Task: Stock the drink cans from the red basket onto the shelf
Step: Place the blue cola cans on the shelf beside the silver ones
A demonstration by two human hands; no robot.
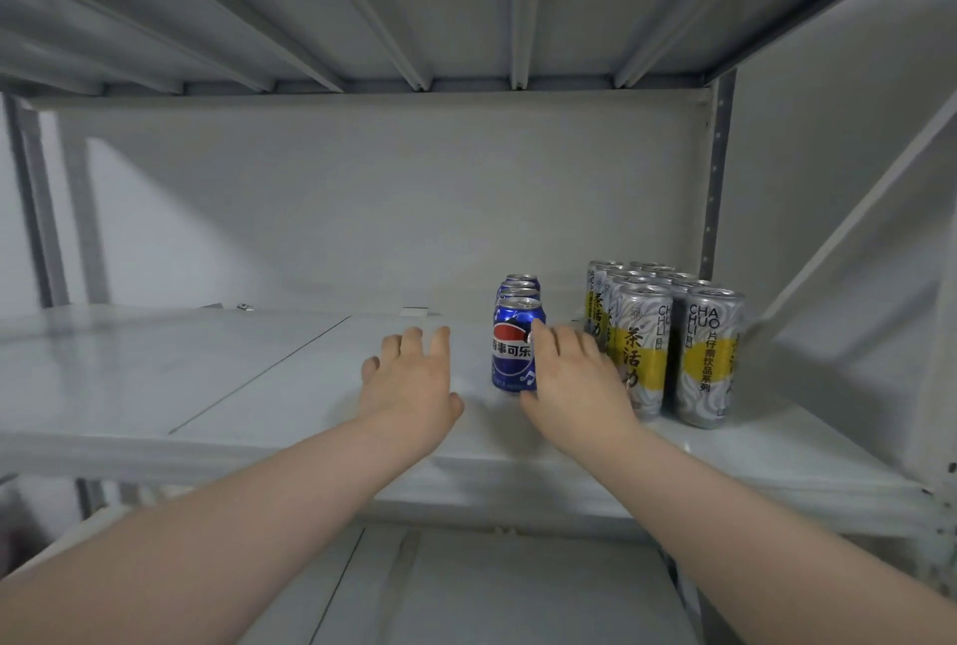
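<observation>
Three blue cola cans stand in a row front to back on the grey metal shelf; the front blue can faces me. My right hand lies against that can's right side, index finger on its label and the other fingers relaxed. My left hand hovers flat with spread fingers just left of the can, apart from it and holding nothing. Several tall silver-and-yellow tea cans stand grouped at the shelf's right end. The red basket is out of view.
The shelf's left half is bare metal with a seam line. An upper shelf hangs overhead. A perforated upright stands at the back right. A lower shelf lies beneath my arms.
</observation>
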